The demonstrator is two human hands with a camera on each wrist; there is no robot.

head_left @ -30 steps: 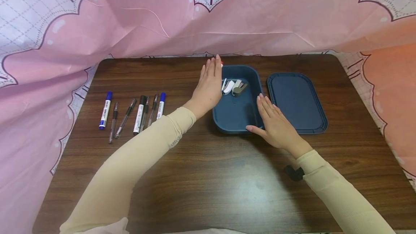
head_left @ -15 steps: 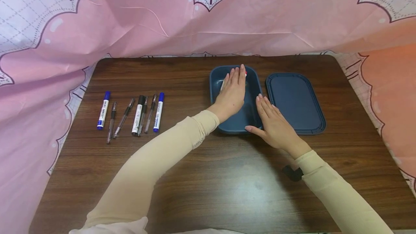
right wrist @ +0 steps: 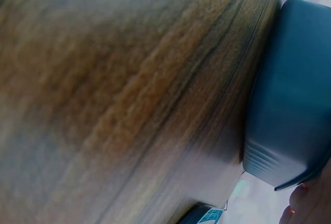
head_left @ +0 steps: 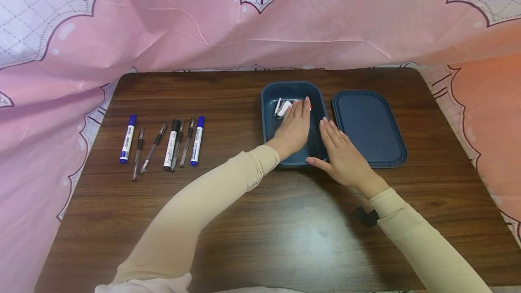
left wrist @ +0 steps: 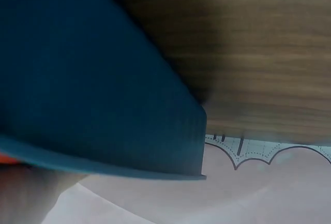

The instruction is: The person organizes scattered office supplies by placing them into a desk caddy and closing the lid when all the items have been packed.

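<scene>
My left hand [head_left: 291,128] reaches into a dark blue plastic box [head_left: 266,132], palm down, fingers extended forward. A small red end [head_left: 311,108] shows beside its fingertips, part of a red-and-white thing mostly hidden under the hand. In the left wrist view an orange-red patch [left wrist: 7,159] sits against the hand [left wrist: 26,195], above the box wall [left wrist: 114,94]. Inside the box lie a white stapler-like piece [head_left: 284,109] and a thin white stick [head_left: 278,106]. My right hand [head_left: 343,159] rests along the box's right rim, fingers straight, thumb at the near corner.
The matching lid [head_left: 369,128] lies right of the box. To the left are blue markers [head_left: 128,139] [head_left: 197,141], a black marker [head_left: 172,144] and several clear pens [head_left: 153,149]. All lie on a brown wooden table [head_left: 252,234], with a pink patterned cloth [head_left: 228,30] behind.
My left hand has moved right from the box's left rim to its inside, then slightly nearer and lower, taking the red end along. My right hand stays at the rim.
</scene>
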